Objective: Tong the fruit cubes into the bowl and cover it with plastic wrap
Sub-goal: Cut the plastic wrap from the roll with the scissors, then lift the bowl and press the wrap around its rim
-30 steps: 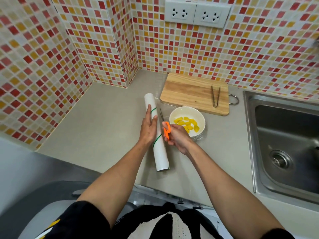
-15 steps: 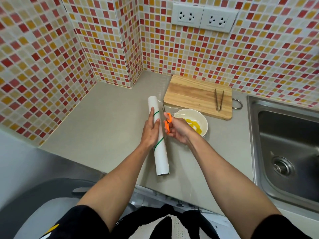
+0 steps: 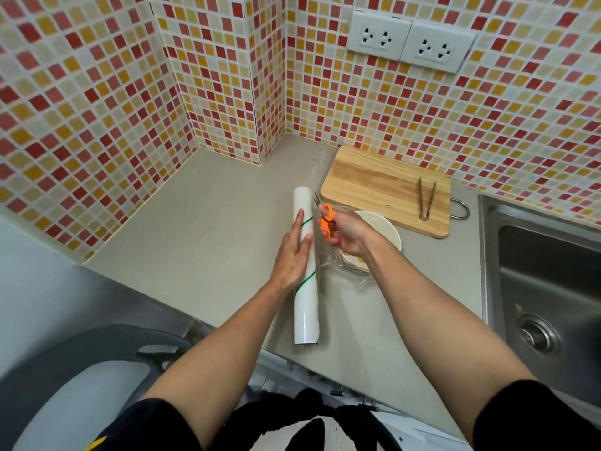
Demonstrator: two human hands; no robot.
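Note:
A white roll of plastic wrap (image 3: 306, 301) with thin green stripes lies lengthwise on the grey counter. My left hand (image 3: 292, 250) presses flat on its middle, fingers straight. My right hand (image 3: 346, 234) grips orange-handled scissors (image 3: 325, 221), blades pointing away beside the roll's far end. The white bowl (image 3: 388, 232) sits just right of the roll, mostly hidden by my right hand and wrist; a little yellow fruit shows under clear film (image 3: 349, 270) at its near edge. Metal tongs (image 3: 426, 199) lie on the wooden cutting board (image 3: 374, 182).
A steel sink (image 3: 546, 281) with a drain lies to the right. Tiled walls close the counter's back and left, with two sockets (image 3: 411, 40) above. The counter's front edge runs close to the roll's near end.
My right hand with the scissors moved farther along the roll toward its far end, covering more of the bowl. My left hand slid slightly up the roll.

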